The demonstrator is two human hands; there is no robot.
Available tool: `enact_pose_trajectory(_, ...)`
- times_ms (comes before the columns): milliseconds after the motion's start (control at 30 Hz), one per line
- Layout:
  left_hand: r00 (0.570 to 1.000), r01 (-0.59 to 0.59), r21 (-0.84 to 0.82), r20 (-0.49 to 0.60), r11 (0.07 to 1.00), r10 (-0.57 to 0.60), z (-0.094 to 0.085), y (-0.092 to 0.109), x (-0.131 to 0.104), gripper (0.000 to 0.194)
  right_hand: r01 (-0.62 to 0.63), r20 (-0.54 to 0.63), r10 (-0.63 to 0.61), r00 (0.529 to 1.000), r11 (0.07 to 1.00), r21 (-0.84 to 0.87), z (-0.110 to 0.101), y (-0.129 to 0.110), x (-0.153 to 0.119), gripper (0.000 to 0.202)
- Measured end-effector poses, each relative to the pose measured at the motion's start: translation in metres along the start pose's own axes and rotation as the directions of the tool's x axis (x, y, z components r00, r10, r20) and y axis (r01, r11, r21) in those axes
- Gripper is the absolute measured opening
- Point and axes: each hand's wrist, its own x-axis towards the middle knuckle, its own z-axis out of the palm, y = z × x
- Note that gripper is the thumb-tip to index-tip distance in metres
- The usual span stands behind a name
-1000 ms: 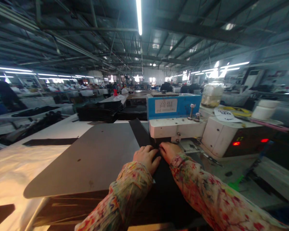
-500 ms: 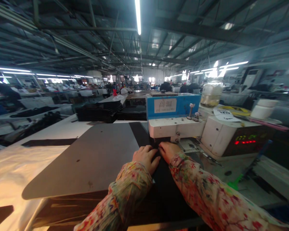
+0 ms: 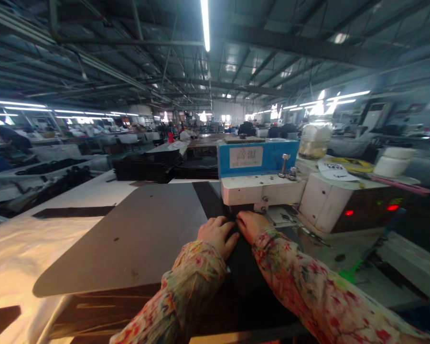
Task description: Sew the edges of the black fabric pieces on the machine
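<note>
A black sheet of fabric point(image 3: 245, 277) runs beneath both hands, up to the head of a white-and-blue sewing machine point(image 3: 265, 191). My left hand point(image 3: 217, 234) lies on the fabric with bent fingers, its thumb apart from them. Close beside it, my right hand point(image 3: 251, 224) has its fingers closed at the fabric just in front of the machine head; its fingertips are partly hidden. Left of the hands is a flat grey plate point(image 3: 129, 239) with rounded corners. A darker black strip point(image 3: 208, 195) extends along the plate's right edge toward the back.
Behind the plate lie stacked black pieces point(image 3: 146, 166). On the right stand a control box point(image 3: 347, 203) with lit red digits, a clear jar point(image 3: 315, 139) and a white spool point(image 3: 394, 161). A green-tipped tool point(image 3: 351, 272) rests nearby. A person point(image 3: 9, 138) is far left.
Both hands and the fabric look almost unmoved. The control box's lit display reads differently. Far left, the distant person has shifted slightly.
</note>
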Motion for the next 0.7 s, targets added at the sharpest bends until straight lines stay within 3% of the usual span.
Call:
enact_pose_trajectory(400, 1.000, 0.000, -0.002, -0.005, 1.000, 0.000, 0.0012, 0.0003, 0.0006, 0.033, -0.017, 0.006, 0.017, 1.000, 1.000, -0.006, 0.0002, -0.0020, -0.0003, 0.017)
enact_pose_trajectory(700, 0.996, -0.064, -0.022, -0.060, 0.998, 0.063, 0.0057, -0.0072, 0.0012, 0.034, -0.002, -0.009, 0.002, 1.000, 1.000, 0.005, -0.0004, -0.0019, 0.0002, 0.017)
